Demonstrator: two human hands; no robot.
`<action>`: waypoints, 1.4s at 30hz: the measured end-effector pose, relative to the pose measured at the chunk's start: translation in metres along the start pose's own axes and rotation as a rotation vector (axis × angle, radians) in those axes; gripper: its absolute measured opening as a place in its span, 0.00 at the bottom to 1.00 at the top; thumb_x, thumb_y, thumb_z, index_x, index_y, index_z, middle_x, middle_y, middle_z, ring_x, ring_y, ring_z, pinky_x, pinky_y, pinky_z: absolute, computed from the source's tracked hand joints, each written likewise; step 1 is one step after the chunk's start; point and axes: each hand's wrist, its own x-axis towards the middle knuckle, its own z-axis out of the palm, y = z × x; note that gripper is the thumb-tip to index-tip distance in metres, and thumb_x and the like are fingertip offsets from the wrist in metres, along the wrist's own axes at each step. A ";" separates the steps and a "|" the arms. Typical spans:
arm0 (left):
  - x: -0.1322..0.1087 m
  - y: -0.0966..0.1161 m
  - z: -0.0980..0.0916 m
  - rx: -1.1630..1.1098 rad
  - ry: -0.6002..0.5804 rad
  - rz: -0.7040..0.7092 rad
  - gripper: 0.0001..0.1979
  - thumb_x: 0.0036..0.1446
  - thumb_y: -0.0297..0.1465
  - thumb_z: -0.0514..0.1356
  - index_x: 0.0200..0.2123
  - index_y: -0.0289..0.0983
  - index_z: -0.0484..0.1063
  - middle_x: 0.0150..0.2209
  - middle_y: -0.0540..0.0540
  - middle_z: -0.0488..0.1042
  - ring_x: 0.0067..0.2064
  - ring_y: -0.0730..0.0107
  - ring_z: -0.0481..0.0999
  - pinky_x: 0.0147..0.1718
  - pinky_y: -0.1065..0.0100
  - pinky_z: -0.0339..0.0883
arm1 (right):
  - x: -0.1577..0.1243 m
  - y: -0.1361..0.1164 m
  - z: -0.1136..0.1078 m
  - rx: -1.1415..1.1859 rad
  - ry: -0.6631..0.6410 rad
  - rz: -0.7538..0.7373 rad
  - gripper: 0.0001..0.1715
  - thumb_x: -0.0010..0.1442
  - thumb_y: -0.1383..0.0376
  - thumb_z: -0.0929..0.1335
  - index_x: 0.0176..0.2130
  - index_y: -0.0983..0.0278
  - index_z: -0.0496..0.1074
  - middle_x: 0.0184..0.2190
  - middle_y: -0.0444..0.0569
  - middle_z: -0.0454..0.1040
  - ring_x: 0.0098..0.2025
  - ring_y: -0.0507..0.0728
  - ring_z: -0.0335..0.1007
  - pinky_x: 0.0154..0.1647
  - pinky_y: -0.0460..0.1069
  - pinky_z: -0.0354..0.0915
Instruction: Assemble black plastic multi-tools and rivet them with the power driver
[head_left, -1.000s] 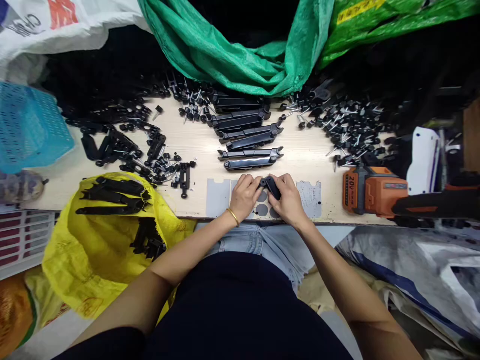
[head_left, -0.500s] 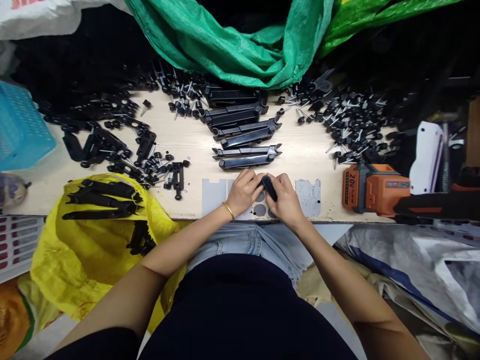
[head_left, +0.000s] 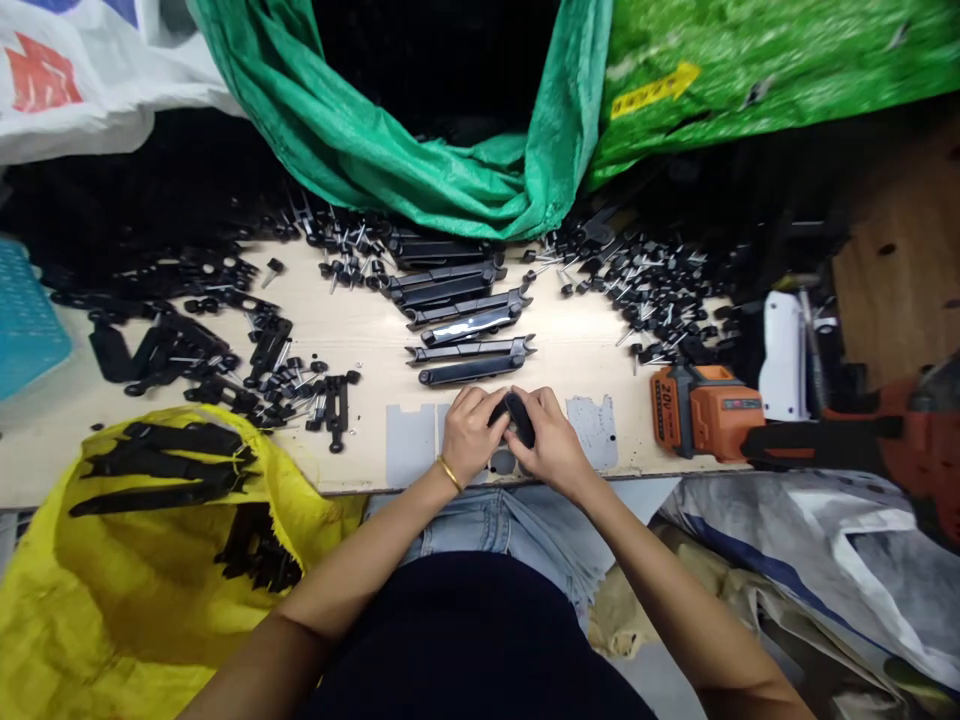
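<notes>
Between my hands, just over the table's front edge, is a black plastic part point(head_left: 520, 420) with a rounded end, tilted upward. My right hand point(head_left: 549, 437) has its fingers closed round it. The fingers of my left hand point(head_left: 472, 430) pinch at its left side, partly hiding a second dark piece there. Beneath both hands lie flat grey plates point(head_left: 410, 440) with round holes. Right beyond my fingers, a row of long black plastic arms point(head_left: 472, 369) with forked ends lies in pairs, running back toward the green sack.
Black-headed screws point(head_left: 660, 290) are heaped at the right, and black links point(head_left: 262, 345) with more screws at the left. An orange power tool battery point(head_left: 705, 405) sits on the right. A yellow sack point(head_left: 150, 580) holding black parts hangs at the front left. A green sack point(head_left: 420, 180) overhangs the back.
The camera view has tilted and shifted, so the table appears lower and further left. My hands stay together on the black plastic part with nearly the same grip.
</notes>
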 end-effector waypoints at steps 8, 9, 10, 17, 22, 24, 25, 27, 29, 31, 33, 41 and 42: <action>-0.004 -0.006 -0.004 0.008 0.015 0.019 0.10 0.60 0.29 0.56 0.43 0.33 0.73 0.29 0.46 0.70 0.33 0.67 0.70 0.35 0.66 0.67 | 0.122 0.048 -0.123 -0.167 0.526 0.420 0.16 0.58 0.60 0.63 0.39 0.69 0.73 0.33 0.58 0.74 0.39 0.62 0.71 0.45 0.59 0.64; -0.004 -0.006 -0.003 0.006 0.020 0.017 0.10 0.60 0.29 0.56 0.43 0.33 0.73 0.29 0.46 0.70 0.33 0.67 0.69 0.35 0.66 0.67 | 0.146 0.055 -0.132 -0.191 0.527 0.517 0.17 0.58 0.58 0.64 0.36 0.70 0.73 0.33 0.61 0.74 0.41 0.65 0.70 0.45 0.61 0.63; -0.005 -0.006 -0.002 0.005 0.024 0.014 0.10 0.59 0.29 0.56 0.43 0.33 0.73 0.29 0.46 0.70 0.33 0.67 0.69 0.35 0.66 0.67 | 0.167 0.062 -0.139 -0.198 0.535 0.614 0.20 0.56 0.55 0.66 0.35 0.71 0.72 0.34 0.64 0.73 0.42 0.67 0.70 0.45 0.62 0.62; -0.003 -0.007 0.000 -0.006 0.033 -0.020 0.09 0.58 0.28 0.57 0.41 0.34 0.73 0.29 0.47 0.70 0.34 0.67 0.70 0.36 0.66 0.67 | 0.193 0.075 -0.148 0.217 0.573 0.714 0.10 0.46 0.67 0.71 0.22 0.66 0.66 0.18 0.45 0.64 0.23 0.53 0.63 0.27 0.53 0.63; -0.002 -0.007 0.000 -0.012 0.003 -0.025 0.10 0.56 0.27 0.58 0.42 0.34 0.73 0.31 0.46 0.71 0.35 0.65 0.70 0.37 0.65 0.67 | 0.111 0.061 -0.143 0.388 0.548 0.566 0.13 0.49 0.64 0.67 0.18 0.63 0.60 0.13 0.39 0.55 0.16 0.47 0.51 0.18 0.46 0.53; -0.001 -0.006 -0.001 -0.008 -0.016 -0.024 0.12 0.56 0.26 0.58 0.44 0.34 0.71 0.32 0.45 0.71 0.36 0.64 0.70 0.38 0.64 0.68 | 0.076 0.054 -0.139 0.326 0.513 0.477 0.12 0.49 0.62 0.67 0.20 0.63 0.63 0.15 0.41 0.59 0.18 0.48 0.54 0.20 0.46 0.54; -0.001 -0.005 -0.002 -0.001 -0.032 -0.027 0.14 0.56 0.25 0.58 0.46 0.34 0.70 0.33 0.45 0.71 0.37 0.64 0.70 0.39 0.64 0.68 | 0.059 0.051 -0.137 0.252 0.496 0.430 0.11 0.49 0.61 0.67 0.22 0.64 0.64 0.17 0.42 0.62 0.19 0.49 0.56 0.21 0.46 0.55; -0.003 -0.003 -0.007 0.030 -0.075 -0.041 0.18 0.55 0.24 0.57 0.51 0.35 0.67 0.36 0.44 0.71 0.39 0.63 0.70 0.41 0.63 0.67 | 0.030 0.046 -0.134 0.046 0.455 0.351 0.11 0.50 0.59 0.67 0.25 0.64 0.66 0.21 0.44 0.67 0.23 0.51 0.61 0.25 0.47 0.57; -0.006 0.001 -0.016 0.090 -0.131 -0.067 0.22 0.55 0.23 0.56 0.54 0.36 0.64 0.38 0.43 0.71 0.40 0.62 0.70 0.41 0.62 0.67 | 0.007 0.045 -0.133 -0.159 0.377 0.291 0.10 0.53 0.58 0.66 0.29 0.63 0.68 0.24 0.46 0.70 0.26 0.53 0.63 0.29 0.48 0.58; -0.011 0.006 -0.027 0.182 -0.175 -0.102 0.26 0.54 0.23 0.56 0.57 0.35 0.60 0.39 0.41 0.69 0.41 0.59 0.69 0.40 0.61 0.67 | -0.007 0.049 -0.131 -0.309 0.281 0.208 0.10 0.55 0.59 0.65 0.33 0.63 0.69 0.28 0.48 0.72 0.30 0.55 0.65 0.32 0.49 0.59; -0.014 0.010 -0.038 0.274 -0.199 -0.087 0.29 0.53 0.21 0.56 0.59 0.34 0.58 0.43 0.38 0.67 0.43 0.56 0.69 0.41 0.58 0.66 | -0.012 0.055 -0.126 -0.456 0.224 0.096 0.09 0.57 0.61 0.63 0.35 0.63 0.70 0.32 0.51 0.73 0.35 0.59 0.67 0.38 0.53 0.60; 0.003 0.016 -0.034 0.262 -0.485 0.403 0.13 0.54 0.22 0.58 0.44 0.37 0.69 0.47 0.41 0.70 0.51 0.59 0.67 0.55 0.53 0.56 | 0.008 0.022 -0.091 -0.542 0.320 0.195 0.17 0.61 0.63 0.60 0.46 0.66 0.70 0.37 0.60 0.74 0.42 0.65 0.67 0.40 0.56 0.60; 0.006 0.016 -0.032 0.264 -0.495 0.418 0.09 0.55 0.22 0.57 0.40 0.36 0.69 0.44 0.42 0.72 0.49 0.60 0.68 0.55 0.54 0.56 | 0.014 0.015 -0.087 -0.492 0.292 0.272 0.20 0.62 0.60 0.59 0.49 0.66 0.69 0.34 0.59 0.75 0.40 0.65 0.69 0.38 0.55 0.60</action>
